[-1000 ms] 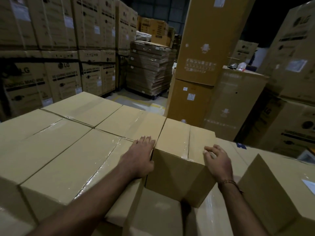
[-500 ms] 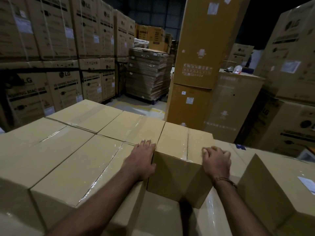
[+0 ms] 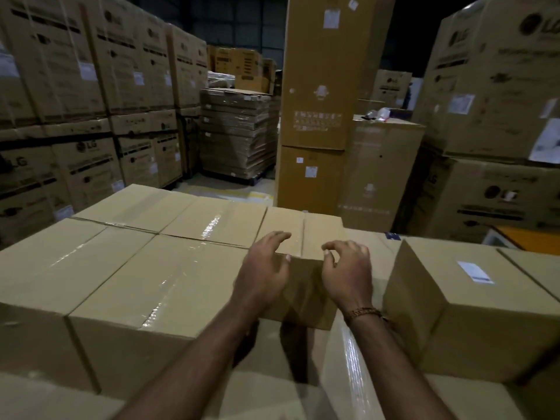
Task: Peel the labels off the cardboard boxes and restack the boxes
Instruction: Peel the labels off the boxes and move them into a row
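Note:
A plain taped cardboard box (image 3: 303, 231) stands in the top row of a stack, pushed in beside its neighbours. My left hand (image 3: 263, 268) hovers over its near left corner with fingers spread and loosely bent, holding nothing. My right hand (image 3: 348, 268) hovers over the near right corner, fingers loosely curled, also holding nothing. To the right sits another box (image 3: 472, 310) with a white label (image 3: 474, 271) on its top. A row of taped boxes (image 3: 145, 280) fills the left of the stack.
Tall stacks of printed cartons (image 3: 91, 110) line the left. A tall carton column (image 3: 321, 101) stands straight ahead, large cartons (image 3: 497, 116) to the right. A pallet of flat cardboard (image 3: 236, 134) sits on the floor beyond.
Both hands have lifted off the sides of the middle box and come closer together above its near edge. The box now sits further back, level with the row.

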`<state>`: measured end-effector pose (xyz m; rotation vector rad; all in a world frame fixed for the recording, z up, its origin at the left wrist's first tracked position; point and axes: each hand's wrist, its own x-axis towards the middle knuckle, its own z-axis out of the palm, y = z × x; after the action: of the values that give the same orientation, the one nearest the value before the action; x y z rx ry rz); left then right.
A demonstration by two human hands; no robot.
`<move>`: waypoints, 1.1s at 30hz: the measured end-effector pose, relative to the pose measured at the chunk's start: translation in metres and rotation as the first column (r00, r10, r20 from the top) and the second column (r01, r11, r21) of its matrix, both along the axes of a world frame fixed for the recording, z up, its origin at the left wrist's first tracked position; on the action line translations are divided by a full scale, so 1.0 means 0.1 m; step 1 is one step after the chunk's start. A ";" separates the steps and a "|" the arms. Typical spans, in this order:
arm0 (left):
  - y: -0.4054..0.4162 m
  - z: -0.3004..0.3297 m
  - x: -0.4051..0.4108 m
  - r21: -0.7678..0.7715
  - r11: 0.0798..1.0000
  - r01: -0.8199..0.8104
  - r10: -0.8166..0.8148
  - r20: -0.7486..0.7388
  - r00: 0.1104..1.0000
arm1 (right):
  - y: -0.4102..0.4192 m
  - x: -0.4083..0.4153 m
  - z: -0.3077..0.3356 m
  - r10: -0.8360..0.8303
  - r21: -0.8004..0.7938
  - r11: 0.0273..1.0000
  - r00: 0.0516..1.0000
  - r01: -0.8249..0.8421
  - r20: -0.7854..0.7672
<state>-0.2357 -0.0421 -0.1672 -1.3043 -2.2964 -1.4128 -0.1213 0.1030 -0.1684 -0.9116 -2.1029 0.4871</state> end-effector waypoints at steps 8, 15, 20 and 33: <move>0.45 0.15 0.91 0.066 0.985 0.159 -0.164 0.079 0.983 | 0.23 1.04 0.07 -0.020 -0.011 1.000 1.000 0.020 0.018; 1.29 -0.03 1.68 0.011 0.967 0.254 -0.253 0.163 0.954 | 1.02 2.07 0.07 -0.219 -0.180 0.959 0.976 0.217 0.011; 1.97 -0.18 2.27 -0.053 0.958 0.283 -0.260 0.262 0.929 | 1.69 2.73 -0.04 -0.382 -0.163 0.895 0.903 0.414 0.196; 2.60 -0.66 2.57 -0.112 0.957 0.267 -0.128 0.664 0.737 | 2.54 3.13 -0.33 -0.418 -0.002 0.877 0.763 0.481 0.494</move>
<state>0.0212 0.2179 -0.2327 -1.2802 -2.8662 -2.0192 0.1912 0.3574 -0.2009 -1.7113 -2.1788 0.1431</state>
